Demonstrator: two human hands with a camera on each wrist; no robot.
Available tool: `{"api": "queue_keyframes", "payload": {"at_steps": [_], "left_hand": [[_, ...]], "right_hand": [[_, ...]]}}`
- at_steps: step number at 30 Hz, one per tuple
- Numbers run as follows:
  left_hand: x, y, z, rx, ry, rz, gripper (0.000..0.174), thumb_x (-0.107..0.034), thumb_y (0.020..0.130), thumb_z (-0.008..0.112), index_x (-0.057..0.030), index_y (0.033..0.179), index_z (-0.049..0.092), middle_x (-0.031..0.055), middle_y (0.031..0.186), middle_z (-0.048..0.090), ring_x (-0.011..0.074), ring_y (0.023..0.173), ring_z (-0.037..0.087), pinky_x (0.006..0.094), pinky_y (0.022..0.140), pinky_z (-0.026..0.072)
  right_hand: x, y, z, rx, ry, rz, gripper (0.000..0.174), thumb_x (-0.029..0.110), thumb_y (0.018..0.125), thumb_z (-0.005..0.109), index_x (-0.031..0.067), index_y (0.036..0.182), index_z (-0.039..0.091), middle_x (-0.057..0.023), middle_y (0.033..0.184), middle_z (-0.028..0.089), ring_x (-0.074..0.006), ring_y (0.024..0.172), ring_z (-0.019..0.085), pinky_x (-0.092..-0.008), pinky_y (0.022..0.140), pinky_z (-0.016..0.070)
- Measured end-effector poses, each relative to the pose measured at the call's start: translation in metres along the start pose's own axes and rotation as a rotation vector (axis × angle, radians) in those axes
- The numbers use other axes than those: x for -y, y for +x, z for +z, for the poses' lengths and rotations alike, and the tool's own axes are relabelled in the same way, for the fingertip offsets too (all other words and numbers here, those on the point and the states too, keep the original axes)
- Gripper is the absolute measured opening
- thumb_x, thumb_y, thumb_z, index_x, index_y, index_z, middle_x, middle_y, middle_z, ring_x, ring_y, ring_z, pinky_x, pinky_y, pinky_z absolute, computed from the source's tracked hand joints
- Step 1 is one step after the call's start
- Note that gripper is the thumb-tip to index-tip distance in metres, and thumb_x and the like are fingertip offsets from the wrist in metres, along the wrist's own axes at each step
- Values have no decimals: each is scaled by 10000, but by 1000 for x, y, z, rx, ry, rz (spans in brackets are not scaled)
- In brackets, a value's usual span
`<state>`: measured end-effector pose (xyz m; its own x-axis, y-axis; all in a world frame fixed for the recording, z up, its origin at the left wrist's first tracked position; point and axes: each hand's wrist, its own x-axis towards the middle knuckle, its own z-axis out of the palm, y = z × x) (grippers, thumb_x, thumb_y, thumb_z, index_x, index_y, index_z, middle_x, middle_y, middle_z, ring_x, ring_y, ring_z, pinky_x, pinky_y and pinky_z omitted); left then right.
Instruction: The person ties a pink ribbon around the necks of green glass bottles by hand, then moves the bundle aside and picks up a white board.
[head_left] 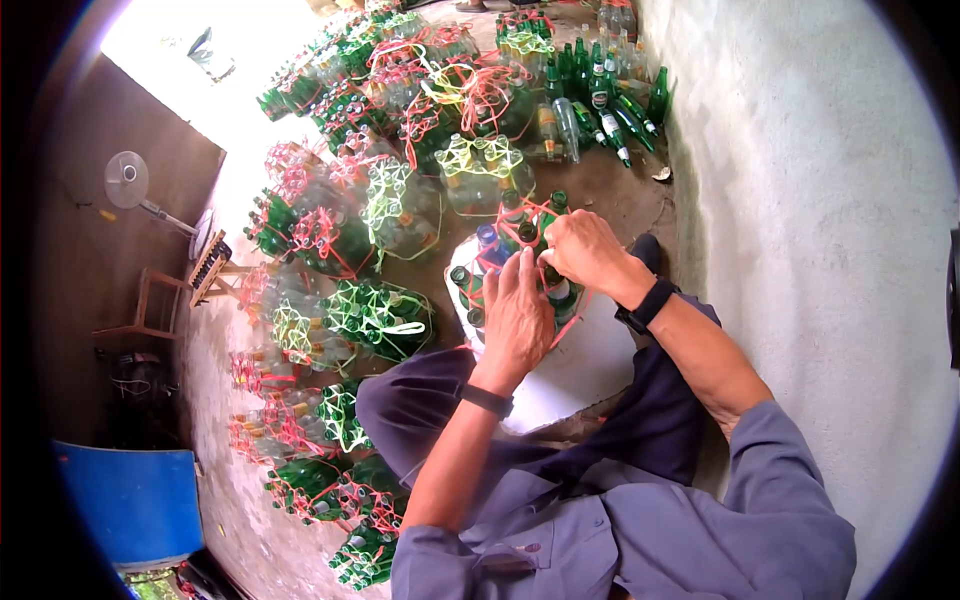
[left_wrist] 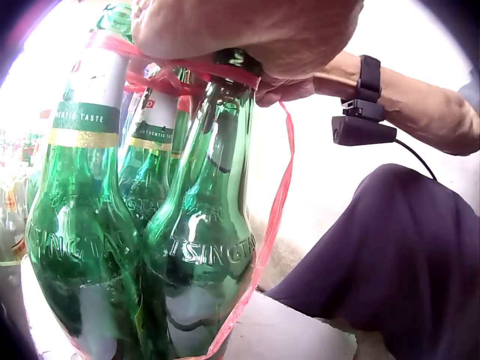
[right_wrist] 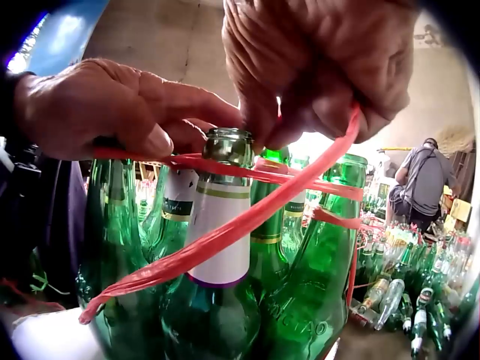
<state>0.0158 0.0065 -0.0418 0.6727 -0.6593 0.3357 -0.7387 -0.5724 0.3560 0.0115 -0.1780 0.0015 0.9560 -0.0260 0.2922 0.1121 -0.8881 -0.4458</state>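
Green glass bottles (left_wrist: 199, 247) stand upright in a tight cluster, with red plastic strap (right_wrist: 225, 244) wound around their necks. My right hand (head_left: 592, 255), fingers curled, pinches the strap above the far right side of the cluster. From that hand, in the right wrist view, a length of strap slants down across the bottle fronts. My left hand (head_left: 518, 315) lies over the near bottle tops, its fingers fairly straight and touching the strap around the necks. One bottle with a blue top (head_left: 487, 238) sits among the green ones. Under the cluster is a white slab (head_left: 590, 350).
Many strapped bottle bundles (head_left: 380, 315) fill the floor at left and ahead. Loose bottles (head_left: 620, 120) lie and stand near the white wall (head_left: 800, 200). A fan (head_left: 127, 178) and a blue panel (head_left: 130, 500) are at far left. Another person (right_wrist: 426, 184) is in the background.
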Motion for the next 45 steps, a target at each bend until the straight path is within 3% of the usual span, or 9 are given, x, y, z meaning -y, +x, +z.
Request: {"api": "queue_keyframes", "payload": {"at_steps": [7,13,15,16,21,28,32,39,45], "left_hand": [[-3,1,-7,-10,-88,26,705,-33,892,558,34,1543,294,111,1399,630,317,1405,433,490,1181,273],[-4,2,-5,3,-82,39,699,-23,879,557,34,1534,318,131,1370,637,336,1403,427,528,1174,267],[-3,2,-6,28,-58,27,699,-37,903,554,2,1553,299,96,1396,634,305,1429,416,509,1205,244],[-3,1,-5,32,-54,20,688,-46,906,558,0,1548,316,100,1395,634,306,1441,411,530,1213,226],[-9,4,-16,107,138,41,666,-78,910,577,-7,1538,367,126,1358,651,313,1448,426,584,1224,188],[-3,40,-25,218,-126,139,716,-166,895,661,-6,1533,377,120,1286,700,318,1277,582,474,1106,358],[-4,58,-29,396,-188,59,754,-178,880,673,-14,1546,359,95,1338,698,317,1280,607,474,1086,394],[0,71,-29,502,-159,83,794,-171,861,700,7,1548,345,136,1281,705,346,1247,614,454,999,488],[3,71,-22,444,-134,162,782,-188,856,732,63,1511,384,121,1184,716,339,1135,618,462,958,487]], "right_hand": [[-10,-34,15,-107,8,137,259,183,836,784,-9,696,682,-246,701,655,-450,697,675,-524,655,527],[-27,-58,22,-174,355,319,292,206,907,709,-29,733,709,-251,702,672,-422,677,687,-491,637,535],[-40,-58,25,-84,512,307,259,187,922,694,-26,780,734,-202,621,642,-326,568,644,-424,599,496],[-47,-60,32,-93,514,306,259,187,922,694,-26,780,734,-202,621,642,-326,568,644,-424,599,496],[-60,-71,59,-40,901,454,259,190,933,699,-30,815,766,-7,566,573,-66,601,486,-325,564,422],[-46,-65,50,16,1057,526,281,203,965,714,-25,812,774,3,729,686,-58,719,551,-271,654,467],[-59,-59,89,-45,1119,609,158,127,915,744,-28,922,772,-28,768,720,-78,717,608,-291,639,496],[-68,-49,109,-13,1277,614,353,126,864,779,21,1196,723,-49,893,745,-90,731,634,-305,634,528],[-31,-50,45,27,1121,691,431,232,884,797,61,1265,689,-17,865,719,-75,725,617,-294,623,522]]}}
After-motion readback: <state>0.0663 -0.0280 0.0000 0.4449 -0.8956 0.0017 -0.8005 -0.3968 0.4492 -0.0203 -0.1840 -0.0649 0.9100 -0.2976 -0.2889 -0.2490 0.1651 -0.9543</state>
